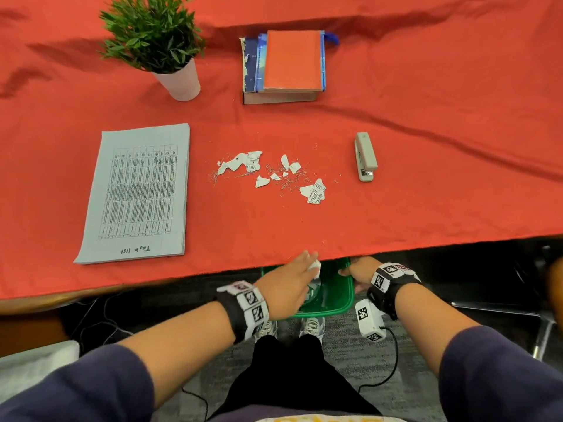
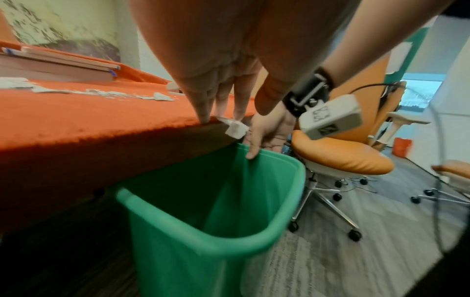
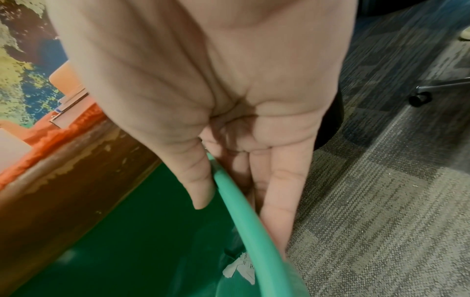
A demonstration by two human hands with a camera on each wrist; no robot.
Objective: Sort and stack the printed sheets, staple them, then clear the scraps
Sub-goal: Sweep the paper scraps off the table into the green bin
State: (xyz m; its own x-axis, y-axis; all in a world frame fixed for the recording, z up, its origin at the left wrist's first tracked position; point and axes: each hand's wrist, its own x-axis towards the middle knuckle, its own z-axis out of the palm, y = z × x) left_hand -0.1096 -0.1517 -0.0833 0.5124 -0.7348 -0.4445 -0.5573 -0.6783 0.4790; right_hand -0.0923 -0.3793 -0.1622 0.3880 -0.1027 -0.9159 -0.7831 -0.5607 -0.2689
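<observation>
The step in hand looks like the last one, clearing the scraps. The stack of printed sheets [image 1: 134, 193] lies squared on the left of the red tablecloth [image 1: 426, 184] and the grey stapler [image 1: 365, 156] rests to the right, both untouched. Between them a scatter of torn paper scraps [image 1: 274, 173] and loose staples [image 1: 289, 182] lies on the cloth, so most of the clearing is left to do.

At the near table edge the left hand [image 1: 289, 284] has its fingers [image 2: 203, 106] nearly straight, pushing a small paper scrap [image 2: 235, 128] over the lip; it grips nothing. Directly below, the green waste bin [image 2: 284, 201] is partly tucked under the table. The right hand [image 1: 359, 269] pinches the bin's rim [image 3: 244, 203], thumb inside and fingers outside, steadying it. At least one scrap [image 3: 241, 267] already lies in the bin.

The next move probably calls for reaching back to the middle pile and sweeping it toward this edge, gathering the tiny staples, which could catch in the cloth
</observation>
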